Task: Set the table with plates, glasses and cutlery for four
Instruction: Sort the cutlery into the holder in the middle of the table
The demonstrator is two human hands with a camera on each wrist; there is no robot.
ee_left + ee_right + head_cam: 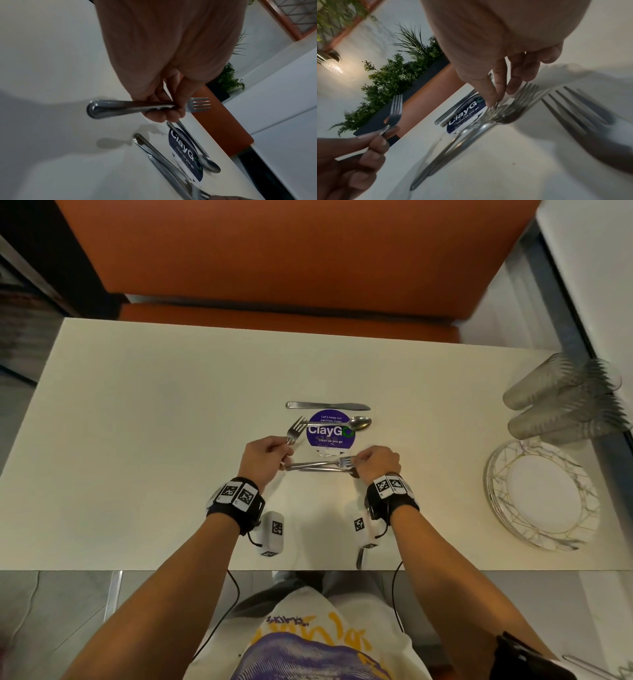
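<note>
My left hand [285, 447] grips a fork [295, 429] by the handle and holds it lifted, tines pointing away; the left wrist view shows the fingers curled round that fork [130, 107]. My right hand [358, 462] pinches the head of one fork in a small pile of forks [317, 466] lying crosswise on the white table [137, 412]. In the right wrist view the thumb and forefinger [489, 94] close on the tines [506, 113]. A knife [327, 405] and a spoon [346, 424] lie just beyond.
A stack of white plates with gold lines [543, 496] sits at the right edge, with ribbed glasses [561, 402] lying nested behind it. A purple round sticker [330, 434] marks the table's middle. An orange bench [291, 261] runs along the far side. Another cutlery piece [359, 558] lies near the front edge.
</note>
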